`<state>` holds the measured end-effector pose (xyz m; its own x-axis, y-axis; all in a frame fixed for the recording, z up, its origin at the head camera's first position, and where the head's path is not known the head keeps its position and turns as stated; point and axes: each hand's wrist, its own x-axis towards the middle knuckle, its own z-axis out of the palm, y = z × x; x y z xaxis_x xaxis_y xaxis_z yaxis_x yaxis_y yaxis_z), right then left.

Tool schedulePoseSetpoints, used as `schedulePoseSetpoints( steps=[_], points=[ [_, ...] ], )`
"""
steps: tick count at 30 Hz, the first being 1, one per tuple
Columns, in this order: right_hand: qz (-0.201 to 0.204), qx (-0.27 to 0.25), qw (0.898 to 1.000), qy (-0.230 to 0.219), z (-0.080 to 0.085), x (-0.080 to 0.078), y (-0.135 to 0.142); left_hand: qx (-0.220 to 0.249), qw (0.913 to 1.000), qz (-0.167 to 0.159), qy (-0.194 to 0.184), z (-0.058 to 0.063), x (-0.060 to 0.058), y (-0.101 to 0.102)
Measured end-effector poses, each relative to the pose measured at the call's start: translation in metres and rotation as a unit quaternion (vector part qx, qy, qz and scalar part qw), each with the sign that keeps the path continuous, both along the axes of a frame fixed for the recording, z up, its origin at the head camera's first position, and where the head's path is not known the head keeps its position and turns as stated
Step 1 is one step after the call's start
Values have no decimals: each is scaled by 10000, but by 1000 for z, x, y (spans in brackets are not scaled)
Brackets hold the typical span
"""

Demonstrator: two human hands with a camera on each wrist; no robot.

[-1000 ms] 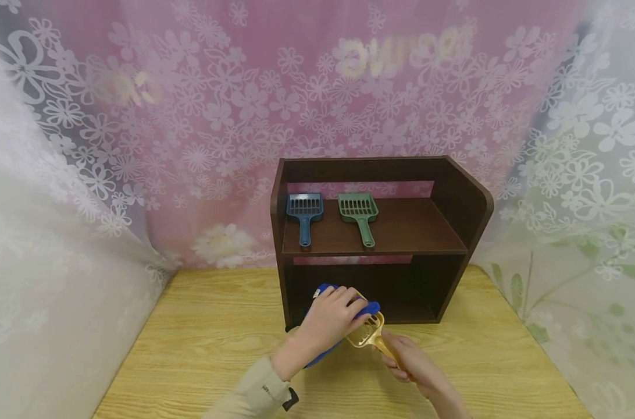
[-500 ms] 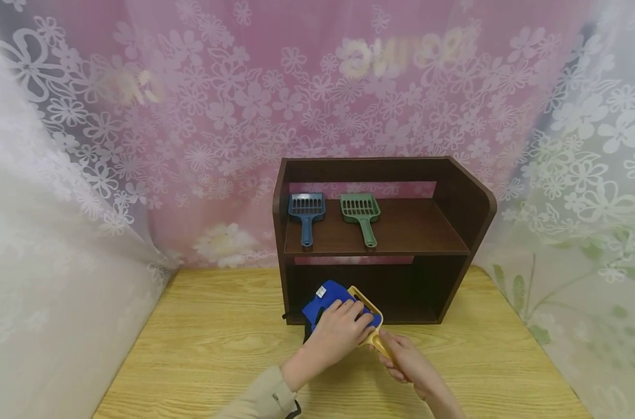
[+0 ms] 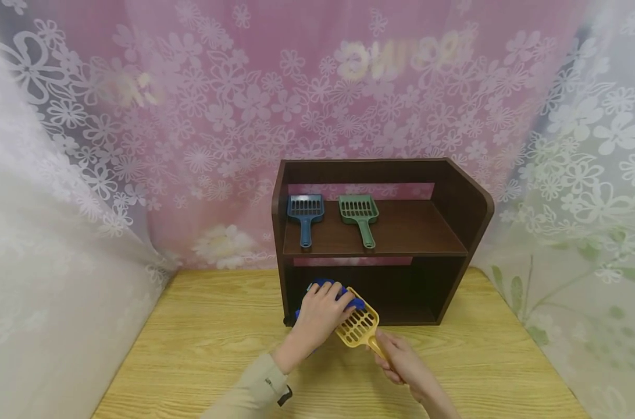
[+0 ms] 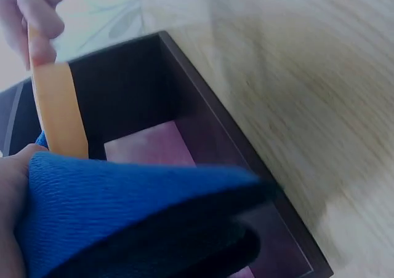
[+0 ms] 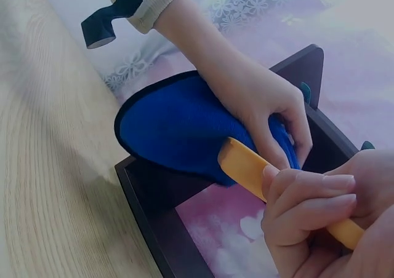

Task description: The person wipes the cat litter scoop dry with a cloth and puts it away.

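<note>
My right hand (image 3: 405, 365) grips the handle of a yellow slotted litter scoop (image 3: 360, 330), head pointing up and left in the head view. With my left hand (image 3: 317, 311) I hold a bunched blue cloth (image 5: 175, 121) with black edging, against the upper left part of the scoop's head. In the right wrist view the thumb and fingers of that hand curl round the cloth, and a wide flap of it hangs free. The cloth hides part of the scoop in both wrist views. Both hands are above the table, before the shelf's lower compartment.
A dark brown two-level shelf (image 3: 375, 254) stands at the back of the wood-grain table (image 3: 218, 349). On its upper board lie a blue litter scoop (image 3: 305, 216) and a green litter scoop (image 3: 360, 216). Flowered curtains (image 3: 218, 145) surround the table.
The cloth, spread over the scoop's head half a second ago, has shifted left with my left hand and uncovered most of the slots. My right hand keeps its grip, almost in place.
</note>
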<state>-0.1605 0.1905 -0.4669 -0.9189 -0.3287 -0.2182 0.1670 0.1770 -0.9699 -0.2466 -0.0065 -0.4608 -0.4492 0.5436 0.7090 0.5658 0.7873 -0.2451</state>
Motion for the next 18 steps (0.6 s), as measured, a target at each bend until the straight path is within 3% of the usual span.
schedulePoseSetpoints(
  steps=[7, 18],
  points=[
    [15, 26, 10000, -20, -4, 1, 2, 241, 9997, -53, -71, 3, -5, -6],
    [-106, 73, 9998, 117, 6, -1, -3, 206, 9972, -568, -433, -10, 12, 21]
  ],
)
